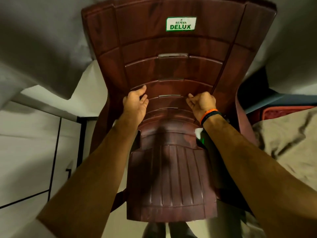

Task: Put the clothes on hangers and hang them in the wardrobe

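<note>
We cannot see any clothes on hangers yet, and no wardrobe shows, so we think most of the job is still left to do. Right in front of us stands a dark brown plastic chair (171,69) with a white and green sticker (181,24) at 12 o'clock on its back. Our left hand (137,103) reaches to the chair back with fingers loose and spread, holding nothing. Our right hand (200,103) has its fingers curled in, and it seems to pinch something very thin and see-through, maybe a clear hanger (171,79) lying against the chair back, but we cannot tell for sure. At 3 o'clock a tan cloth (288,138) lies crumpled on a bed. It looks soft and wrinkly, and it may be one of the clothes to hang. At 9 o'clock is a pale tiled floor (25,152).
</note>
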